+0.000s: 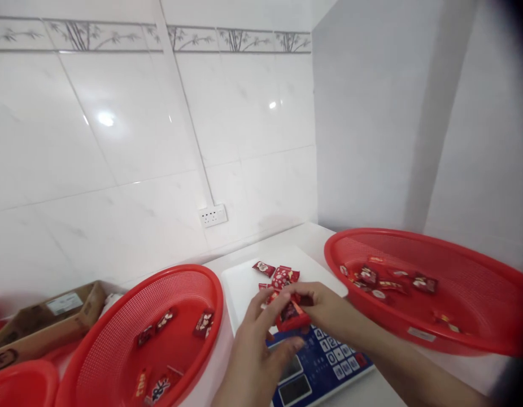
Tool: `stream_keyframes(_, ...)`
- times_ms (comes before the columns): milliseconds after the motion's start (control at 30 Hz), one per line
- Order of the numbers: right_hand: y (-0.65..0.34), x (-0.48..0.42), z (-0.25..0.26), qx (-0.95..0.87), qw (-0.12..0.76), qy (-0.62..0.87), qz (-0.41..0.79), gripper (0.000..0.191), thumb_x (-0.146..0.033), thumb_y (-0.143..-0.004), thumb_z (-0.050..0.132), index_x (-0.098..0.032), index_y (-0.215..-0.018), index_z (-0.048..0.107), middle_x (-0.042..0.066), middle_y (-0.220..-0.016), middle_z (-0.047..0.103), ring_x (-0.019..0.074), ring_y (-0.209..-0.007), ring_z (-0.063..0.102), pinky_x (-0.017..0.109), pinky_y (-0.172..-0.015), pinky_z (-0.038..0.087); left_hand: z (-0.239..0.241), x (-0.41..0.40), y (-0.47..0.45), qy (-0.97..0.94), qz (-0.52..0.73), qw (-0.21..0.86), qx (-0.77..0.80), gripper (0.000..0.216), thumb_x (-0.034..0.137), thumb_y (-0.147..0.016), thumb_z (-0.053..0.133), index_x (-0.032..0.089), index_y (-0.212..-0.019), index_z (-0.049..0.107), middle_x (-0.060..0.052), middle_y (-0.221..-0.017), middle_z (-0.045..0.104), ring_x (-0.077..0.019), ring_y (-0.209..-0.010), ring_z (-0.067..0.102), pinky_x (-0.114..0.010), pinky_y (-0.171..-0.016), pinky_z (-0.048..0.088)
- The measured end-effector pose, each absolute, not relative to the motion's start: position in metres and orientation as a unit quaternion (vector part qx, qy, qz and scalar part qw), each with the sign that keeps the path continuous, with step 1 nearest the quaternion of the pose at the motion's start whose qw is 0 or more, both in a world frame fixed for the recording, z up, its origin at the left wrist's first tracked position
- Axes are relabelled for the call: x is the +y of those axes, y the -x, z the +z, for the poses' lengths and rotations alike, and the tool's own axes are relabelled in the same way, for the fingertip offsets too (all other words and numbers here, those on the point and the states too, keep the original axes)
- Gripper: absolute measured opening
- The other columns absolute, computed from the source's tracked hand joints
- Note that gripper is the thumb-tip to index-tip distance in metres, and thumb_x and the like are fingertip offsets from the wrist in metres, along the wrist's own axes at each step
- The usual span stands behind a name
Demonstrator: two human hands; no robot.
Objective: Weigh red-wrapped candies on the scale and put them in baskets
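Observation:
Both hands meet over a white electronic scale (244, 282) with a blue keypad (333, 353). My right hand (329, 314) pinches a small red sweet packet (292, 316) above the front of the scale pan. My left hand (257, 350) reaches in from below, its fingers apart and its fingertips touching the same packet. Several more red packets (278, 275) lie on the white pan just beyond the hands.
A red mesh basket (117, 339) with a few packets stands left of the scale; a second one (456, 249) with several packets stands to the right. A cardboard box (45, 325) sits far left. A wall socket (212, 215) is on the tiled wall behind.

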State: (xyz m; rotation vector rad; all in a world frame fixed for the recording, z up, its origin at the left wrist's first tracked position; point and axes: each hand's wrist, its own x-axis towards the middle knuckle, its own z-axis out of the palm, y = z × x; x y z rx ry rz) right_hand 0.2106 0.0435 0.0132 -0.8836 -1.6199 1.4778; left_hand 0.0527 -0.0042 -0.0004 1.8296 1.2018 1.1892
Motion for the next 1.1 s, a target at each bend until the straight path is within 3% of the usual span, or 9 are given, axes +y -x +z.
stream_keyframes(133,-0.201,0.043,0.007,-0.651,0.359,0.333,0.58,0.009,-0.018,-0.065,0.058,-0.02,-0.071,0.064,-0.005,-0.057,0.054,0.0088,-0.051,0.048,0.021,-0.049,0.039,0.002,0.0,-0.049,-0.707,0.451,0.299,0.455,0.031,0.029,-0.084,0.049,0.033,-0.112,0.062,-0.006,-0.126,0.051,-0.0195,-0.099,0.057,-0.031,-0.075,0.049)
stream_keyframes(233,-0.204,0.045,0.002,-0.653,0.361,0.357,0.563,0.014,-0.023,-0.067,0.06,-0.02,-0.08,0.064,-0.004,-0.06,0.057,0.01,-0.053,0.052,0.022,-0.05,0.042,0.006,0.001,-0.047,-0.67,0.49,0.299,0.471,0.027,0.035,-0.085,0.048,0.027,-0.106,0.064,-0.006,-0.115,0.058,-0.0202,-0.104,0.055,-0.03,-0.079,0.047)
stream_keyframes(400,-0.227,0.053,-0.005,-0.617,0.413,0.455,0.491,0.03,-0.03,-0.068,0.063,-0.019,-0.096,0.063,-0.001,-0.068,0.062,0.0113,-0.059,0.056,0.025,-0.055,0.048,0.007,0.004,-0.036,-0.544,0.57,0.328,0.521,0.037,0.048,-0.083,0.049,0.02,-0.105,0.06,-0.004,-0.096,0.065,-0.0162,-0.078,0.06,-0.03,-0.075,0.047)
stream_keyframes(533,-0.246,0.064,-0.008,-0.594,0.473,0.493,0.426,0.037,-0.035,-0.067,0.064,-0.018,-0.1,0.063,0.004,-0.09,0.067,0.016,-0.074,0.062,0.029,-0.063,0.054,0.009,0.011,-0.025,-0.384,0.679,0.414,0.469,0.038,0.048,-0.079,0.056,0.021,-0.105,0.057,-0.005,-0.105,0.063,-0.018,-0.087,0.062,-0.032,-0.077,0.049)
stream_keyframes(667,-0.253,0.078,-0.018,-0.601,0.501,0.495,0.378,0.037,-0.036,-0.07,0.062,-0.018,-0.103,0.065,0.007,-0.102,0.068,0.0208,-0.084,0.065,0.033,-0.07,0.057,0.017,0.015,-0.023,-0.285,0.717,0.508,0.384,0.03,0.037,-0.08,0.058,0.015,-0.1,0.059,-0.01,-0.099,0.066,-0.0202,-0.089,0.063,-0.029,-0.069,0.053)
stream_keyframes(767,-0.251,0.092,-0.032,-0.637,0.487,0.506,0.317,0.036,-0.032,-0.075,0.056,-0.021,-0.108,0.065,0.006,-0.11,0.067,0.0245,-0.098,0.063,0.038,-0.08,0.055,0.021,0.014,-0.025,-0.256,0.711,0.537,0.375,0.025,0.032,-0.08,0.058,0.013,-0.096,0.061,-0.01,-0.094,0.067,-0.0197,-0.084,0.064,-0.027,-0.066,0.054)
stream_keyframes(900,-0.249,0.103,-0.044,-0.675,0.467,0.527,0.223,0.034,-0.032,-0.081,0.049,-0.025,-0.11,0.064,0.004,-0.115,0.065,0.0243,-0.111,0.057,0.042,-0.097,0.043,0.022,0.013,-0.027,-0.26,0.709,0.54,0.37,0.025,0.033,-0.079,0.06,0.012,-0.093,0.061,-0.01,-0.091,0.067,-0.0194,-0.081,0.064,-0.027,-0.065,0.054)
stream_keyframes(1100,-0.255,0.104,-0.043,-0.659,0.482,0.518,0.256,0.038,-0.044,-0.086,0.04,-0.022,-0.11,0.061,0.006,-0.097,0.069,0.0231,-0.092,0.065,0.038,-0.08,0.051,0.019,0.013,-0.025,-0.25,0.729,0.523,0.364,0.025,0.028,-0.073,0.067,0.017,-0.094,0.059,-0.005,-0.088,0.066,-0.0148,-0.072,0.062,-0.026,-0.06,0.054)
